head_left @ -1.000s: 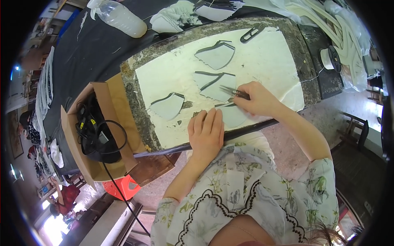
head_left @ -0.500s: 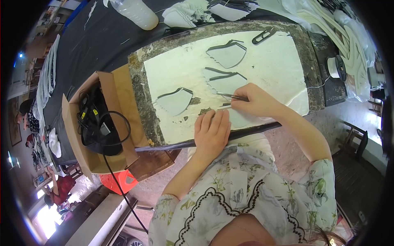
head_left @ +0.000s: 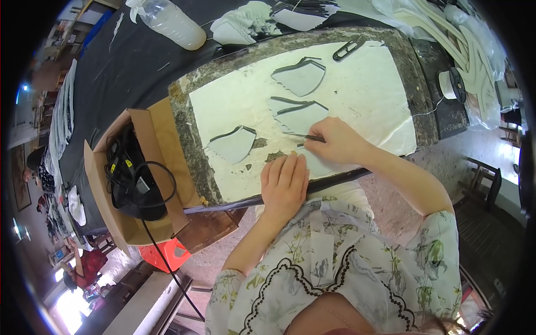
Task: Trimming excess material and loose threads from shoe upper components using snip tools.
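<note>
My right hand [head_left: 338, 140] is closed around slim dark tweezers [head_left: 304, 135], their thin tip pointing left over the white sheet [head_left: 218, 109]. Beneath that hand lies a pale grey-green piece [head_left: 318, 165], partly covered, with a short dark strip at its upper edge. My left hand [head_left: 283, 181] rests flat at the sheet's near edge, fingers stretched out beside this piece; what its fingertips press on is hidden. Three similar pale pieces with dark-strip edges lie beyond: a far piece [head_left: 300, 78], a middle piece [head_left: 298, 113] and a left piece [head_left: 233, 145].
Thread snips [head_left: 345, 51] with a black frame lie at the sheet's far edge. A white thread spool [head_left: 451, 85] stands right of the worn board [head_left: 184, 120]. On the left is a cardboard box [head_left: 167, 181] with a black cabled device. A plastic bottle [head_left: 173, 25] lies at the back.
The whole view has shifted slightly. My right hand and the tweezers have moved a little toward my left hand, which stays flat in place.
</note>
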Demonstrator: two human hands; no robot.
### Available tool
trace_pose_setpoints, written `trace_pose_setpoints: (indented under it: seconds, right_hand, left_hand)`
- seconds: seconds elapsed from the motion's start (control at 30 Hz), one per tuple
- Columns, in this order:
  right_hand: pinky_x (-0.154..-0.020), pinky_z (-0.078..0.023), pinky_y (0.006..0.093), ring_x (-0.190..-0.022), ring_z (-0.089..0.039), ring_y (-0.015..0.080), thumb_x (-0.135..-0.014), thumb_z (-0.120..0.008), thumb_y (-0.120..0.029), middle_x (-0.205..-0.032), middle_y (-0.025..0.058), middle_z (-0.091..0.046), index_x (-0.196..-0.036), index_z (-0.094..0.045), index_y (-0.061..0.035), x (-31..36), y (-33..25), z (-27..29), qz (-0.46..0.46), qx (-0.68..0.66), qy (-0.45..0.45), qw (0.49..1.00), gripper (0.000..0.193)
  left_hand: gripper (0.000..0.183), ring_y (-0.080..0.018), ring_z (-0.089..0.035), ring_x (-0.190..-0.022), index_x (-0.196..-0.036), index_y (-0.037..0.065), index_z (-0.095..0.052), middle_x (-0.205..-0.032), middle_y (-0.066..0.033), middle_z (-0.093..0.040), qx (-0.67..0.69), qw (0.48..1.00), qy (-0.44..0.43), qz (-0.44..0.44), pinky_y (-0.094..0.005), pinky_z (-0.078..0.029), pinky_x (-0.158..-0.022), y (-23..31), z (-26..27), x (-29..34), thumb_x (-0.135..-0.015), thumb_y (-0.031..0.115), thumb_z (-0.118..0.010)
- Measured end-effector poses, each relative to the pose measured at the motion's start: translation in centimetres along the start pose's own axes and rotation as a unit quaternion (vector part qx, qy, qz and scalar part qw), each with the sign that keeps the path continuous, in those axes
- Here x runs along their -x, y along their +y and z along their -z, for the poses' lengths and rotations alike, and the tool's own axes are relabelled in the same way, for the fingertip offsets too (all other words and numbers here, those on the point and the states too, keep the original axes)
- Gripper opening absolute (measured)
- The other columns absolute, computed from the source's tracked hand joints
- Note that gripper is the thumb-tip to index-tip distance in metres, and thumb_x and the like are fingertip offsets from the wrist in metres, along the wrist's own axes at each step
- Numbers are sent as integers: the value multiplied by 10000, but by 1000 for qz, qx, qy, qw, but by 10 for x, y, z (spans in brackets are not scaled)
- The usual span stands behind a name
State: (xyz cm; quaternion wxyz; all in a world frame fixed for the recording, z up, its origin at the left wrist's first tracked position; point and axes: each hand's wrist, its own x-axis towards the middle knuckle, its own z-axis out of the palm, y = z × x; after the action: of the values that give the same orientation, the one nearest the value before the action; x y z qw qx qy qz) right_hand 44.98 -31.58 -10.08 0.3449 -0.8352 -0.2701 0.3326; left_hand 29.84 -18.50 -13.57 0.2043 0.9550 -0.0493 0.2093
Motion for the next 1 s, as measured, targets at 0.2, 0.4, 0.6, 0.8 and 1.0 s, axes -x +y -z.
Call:
trace_pose_setpoints:
  seconds: [0.2, 0.4, 0.6, 0.8, 1.0]
  right_hand:
    - [-603, -471, 408, -632, -612, 350, -798, -640, -193, -687, 216, -616, -783, -660, 31, 0, 3, -3, 33, 13, 17, 999, 225]
    - [-587, -460, 383, -597, -598, 280, -784, -681, -189, -661, 198, -614, -804, -667, 49, 8, 20, 14, -2, -32, -3, 999, 240]
    - [-562, -444, 360, -569, -565, 250, -774, -690, -196, -633, 181, -600, -787, -662, 51, 12, 23, 21, 0, -4, 3, 1000, 249]
    - [-560, -444, 364, -557, -557, 251, -766, -679, -207, -617, 181, -588, -769, -651, 56, 20, 26, 24, -21, -11, -23, 999, 265]
    - [-550, -432, 351, -550, -542, 206, -766, -676, -198, -596, 163, -575, -759, -644, 58, 23, 26, 25, -18, -17, -34, 999, 258]
  left_hand:
    - [315, -261, -557, -1071, -1114, 17, -635, -1230, -105, -601, -13, 1000, -7, -6, -394, -407, -933, -1, 2, -3, -822, 132, -664]
    - [310, -261, -550, -1077, -1112, 21, -631, -1217, -87, -609, -13, 1000, -7, 7, -394, -399, -937, 1, 3, -3, -822, 127, -654]
    - [356, -257, -533, -1070, -1182, 55, -633, -1185, -60, -615, -13, 998, -26, 53, -399, -358, -938, 9, 2, -9, -842, 159, -644]
    - [378, -251, -517, -1057, -1205, 73, -631, -1174, -44, -602, -27, 997, -44, 58, -406, -337, -944, 10, 1, -12, -841, 175, -642]
    - [369, -235, -494, -1045, -1195, 89, -628, -1170, -22, -592, -55, 996, -54, 38, -401, -339, -947, 10, 4, -15, -843, 202, -627]
